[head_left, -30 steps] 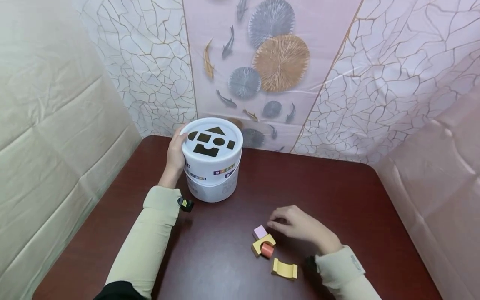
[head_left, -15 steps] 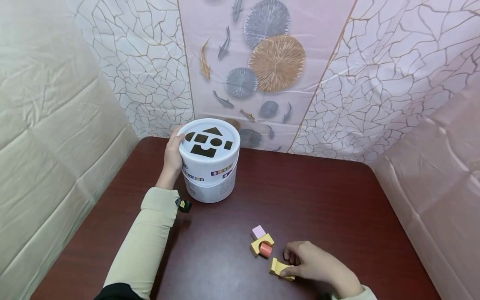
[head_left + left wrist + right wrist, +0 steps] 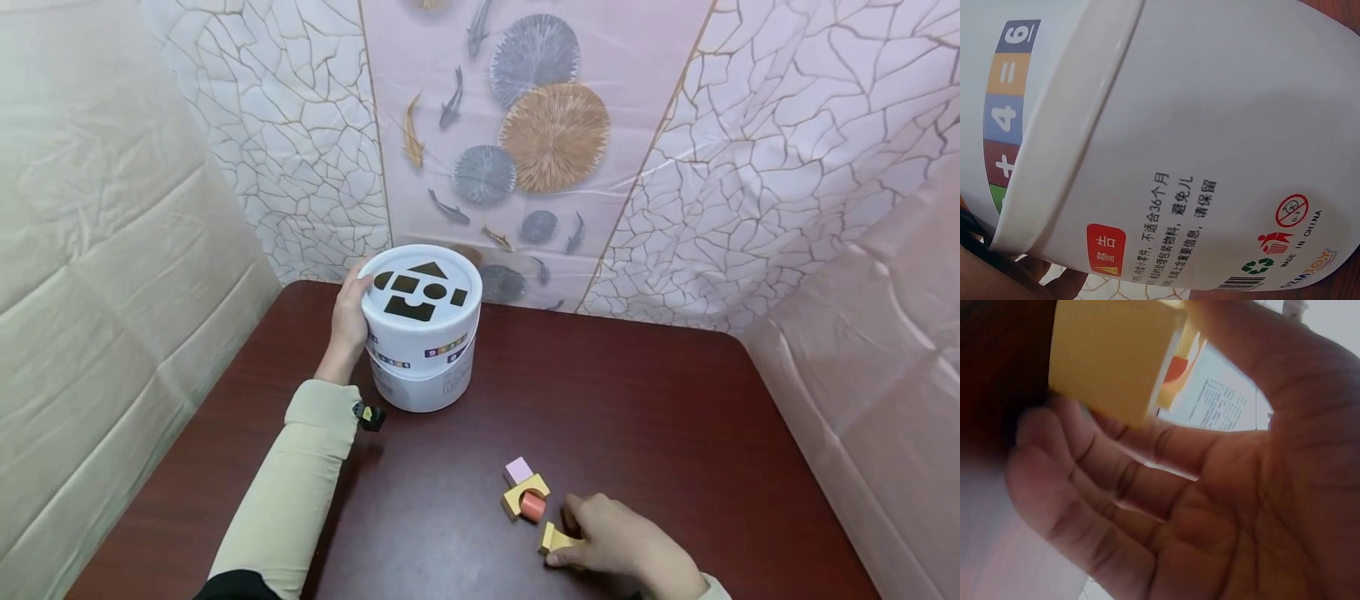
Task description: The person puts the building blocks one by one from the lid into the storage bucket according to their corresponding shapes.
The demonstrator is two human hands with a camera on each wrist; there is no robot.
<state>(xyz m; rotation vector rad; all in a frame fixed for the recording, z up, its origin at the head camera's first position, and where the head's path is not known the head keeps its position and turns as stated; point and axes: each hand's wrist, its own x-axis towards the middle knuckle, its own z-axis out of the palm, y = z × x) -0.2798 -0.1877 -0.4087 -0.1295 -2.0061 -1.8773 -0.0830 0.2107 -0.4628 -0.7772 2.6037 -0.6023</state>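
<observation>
A tall white shape-sorter bucket (image 3: 420, 392) stands upright at the back left of the table, its lid (image 3: 450, 260) cut with several shaped holes. My left hand (image 3: 348, 321) grips it from the left, thumb over the lid's edge. Printed warnings and a number strip on its wall fill the left wrist view. At front right, my right hand (image 3: 618, 540) pinches a yellow arch block (image 3: 557, 539) between thumb and fingers; the right wrist view shows the block's flat yellow face (image 3: 1110, 356) close up. Part of it is hidden by the hand.
Just beyond the right hand lie a pink block (image 3: 518, 472), a second yellow arch block (image 3: 513, 502) and a red cylinder (image 3: 533, 507), grouped close together. The dark red table (image 3: 645, 392) is bounded by patterned cloth (image 3: 675, 250) behind and plain cloth at both sides.
My right hand has come down and toward me from beside the pink block to the nearer yellow arch block and taken hold of it. The left hand stays on the bucket.
</observation>
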